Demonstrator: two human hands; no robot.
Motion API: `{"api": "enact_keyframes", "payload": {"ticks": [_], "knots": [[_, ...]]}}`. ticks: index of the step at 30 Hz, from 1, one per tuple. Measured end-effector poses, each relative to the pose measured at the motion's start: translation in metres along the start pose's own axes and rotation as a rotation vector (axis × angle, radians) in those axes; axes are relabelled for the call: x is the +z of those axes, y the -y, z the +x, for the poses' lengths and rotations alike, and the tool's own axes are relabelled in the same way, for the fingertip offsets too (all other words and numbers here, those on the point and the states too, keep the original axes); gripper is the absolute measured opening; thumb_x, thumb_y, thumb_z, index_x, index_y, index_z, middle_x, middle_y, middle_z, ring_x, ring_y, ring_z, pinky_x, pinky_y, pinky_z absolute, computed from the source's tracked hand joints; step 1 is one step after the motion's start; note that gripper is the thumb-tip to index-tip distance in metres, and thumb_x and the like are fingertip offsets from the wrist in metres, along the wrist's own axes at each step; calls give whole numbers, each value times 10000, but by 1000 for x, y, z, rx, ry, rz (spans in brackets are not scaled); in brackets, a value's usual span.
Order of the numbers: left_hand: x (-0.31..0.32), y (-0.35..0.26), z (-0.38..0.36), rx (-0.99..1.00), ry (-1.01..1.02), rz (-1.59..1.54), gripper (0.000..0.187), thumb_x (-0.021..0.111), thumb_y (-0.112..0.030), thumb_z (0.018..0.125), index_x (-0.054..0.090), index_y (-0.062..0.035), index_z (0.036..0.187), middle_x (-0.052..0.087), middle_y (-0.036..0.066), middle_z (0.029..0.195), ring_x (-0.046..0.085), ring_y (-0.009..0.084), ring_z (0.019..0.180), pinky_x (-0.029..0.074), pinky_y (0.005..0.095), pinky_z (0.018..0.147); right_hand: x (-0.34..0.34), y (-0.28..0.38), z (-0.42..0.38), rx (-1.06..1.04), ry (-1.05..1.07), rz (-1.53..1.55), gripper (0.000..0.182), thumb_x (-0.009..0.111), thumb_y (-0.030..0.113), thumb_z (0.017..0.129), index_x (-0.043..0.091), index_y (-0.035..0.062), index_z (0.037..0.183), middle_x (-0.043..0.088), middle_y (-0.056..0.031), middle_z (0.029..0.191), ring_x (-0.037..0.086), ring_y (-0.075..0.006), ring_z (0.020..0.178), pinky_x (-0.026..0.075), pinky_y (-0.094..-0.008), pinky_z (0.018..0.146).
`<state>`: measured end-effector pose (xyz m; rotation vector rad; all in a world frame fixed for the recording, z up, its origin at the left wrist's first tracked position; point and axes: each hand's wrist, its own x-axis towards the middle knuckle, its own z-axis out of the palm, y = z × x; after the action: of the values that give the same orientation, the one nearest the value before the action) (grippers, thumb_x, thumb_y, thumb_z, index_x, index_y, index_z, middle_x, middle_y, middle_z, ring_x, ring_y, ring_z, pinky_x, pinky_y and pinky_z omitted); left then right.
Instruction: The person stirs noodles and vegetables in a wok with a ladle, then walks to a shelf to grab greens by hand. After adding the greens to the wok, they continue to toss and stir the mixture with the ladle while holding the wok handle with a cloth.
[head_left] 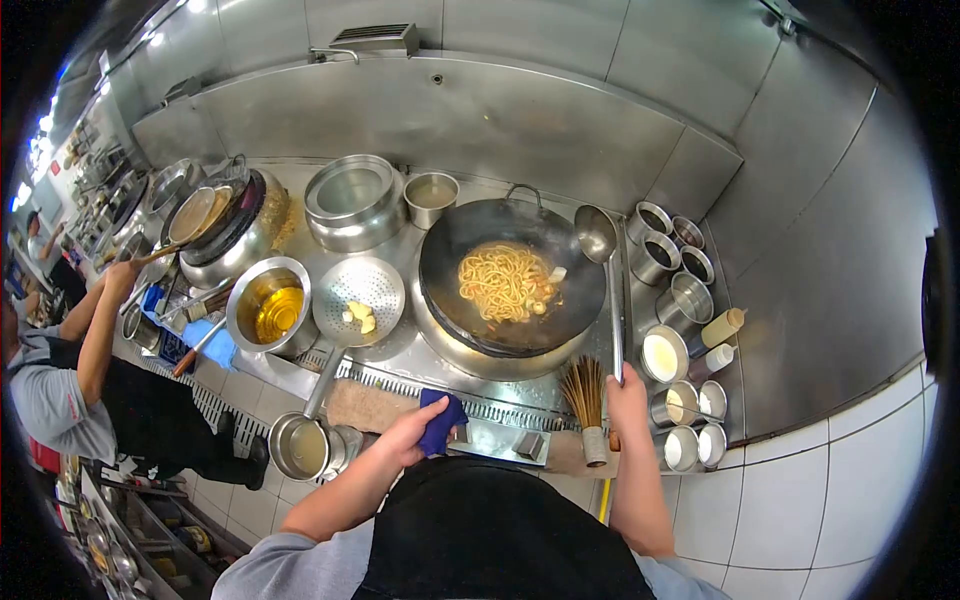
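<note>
Noodles (510,282) lie in the large black wok (450,235) on the burner ahead of me. My right hand (627,400) is closed round the handle of a metal ladle (597,236), whose bowl rests over the wok's right rim. Near the counter's front edge, my left hand (408,432) grips a folded dark blue cloth (440,425), away from the wok. A bamboo brush (584,400) stands just left of my right hand. Left of the wok, a perforated strainer (385,290) holds some yellowish pieces (361,316).
A pot of yellow oil (240,315) and a lidless steel pot (350,235) stand to the left. Seasoning containers (665,352) and squeeze bottles (722,326) line the right side. A co-worker (75,385) stands at another wok on the far left.
</note>
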<state>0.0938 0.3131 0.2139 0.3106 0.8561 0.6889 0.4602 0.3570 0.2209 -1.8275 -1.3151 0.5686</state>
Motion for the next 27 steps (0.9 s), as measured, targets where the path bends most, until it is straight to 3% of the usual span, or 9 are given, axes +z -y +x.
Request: {"api": "enact_keyframes", "payload": {"ticks": [3,6,10,16,20,23,24,25,27], "knots": [[-3,6,2,1,-13,-40,404,597,-411,877,550,-55,1063,606,55,820,595,137,687,497,258,600,16,-20,11,7,43,63,206,544,118,860,570,3,1030,533,-61,626,502,-144,530,419,-315,506],[1,6,-1,-8,-14,-9,399,594,-406,880,549,-56,1066,605,56,821,594,138,687,498,258,604,27,9,-4,-156,-25,-368,230,547,111,831,560,-11,1025,593,-172,717,574,-277,619,457,-381,613],[-1,6,-1,12,-10,-37,397,592,-402,882,542,-53,1065,604,60,821,593,140,687,498,257,607,10,60,-25,23,318,-184,280,538,106,818,556,-14,1071,612,-264,872,599,-405,863,460,-407,754],[-3,2,-9,56,10,-45,398,595,-398,881,531,-47,1058,603,68,822,593,143,684,500,261,600,-24,108,-43,-58,192,-358,415,546,122,845,499,22,1246,613,-265,1009,593,-397,959,466,-411,818],[-6,4,-8,63,-8,-75,403,600,-396,878,531,-43,1060,601,71,819,589,146,673,499,256,596,-41,104,-43,-62,241,33,379,551,110,863,511,-21,1217,642,-115,955,616,-202,807,480,-298,763],[-8,5,-7,49,-8,-65,400,603,-394,877,534,-44,1057,600,70,816,588,145,671,500,252,597,-45,95,-40,428,679,943,328,516,72,863,549,35,1187,586,-66,799,509,-94,578,423,-251,521],[-7,6,-5,46,-4,-60,399,604,-394,876,534,-45,1056,600,69,816,588,144,671,500,251,596,-29,72,-40,426,673,943,328,516,72,863,549,35,1187,586,-66,799,509,-94,578,423,-251,521],[-6,6,-3,44,0,-55,397,605,-394,876,535,-46,1056,600,69,815,589,143,671,500,251,596,-2,34,-36,-27,369,436,316,521,72,864,554,51,1178,554,-41,741,474,-77,536,395,-244,477],[-5,5,-1,47,1,-72,394,605,-396,876,537,-50,1052,600,67,812,589,143,670,499,254,588,10,34,-42,-12,233,164,297,534,73,867,559,78,1163,500,16,626,448,-59,471,378,-234,415]]}}
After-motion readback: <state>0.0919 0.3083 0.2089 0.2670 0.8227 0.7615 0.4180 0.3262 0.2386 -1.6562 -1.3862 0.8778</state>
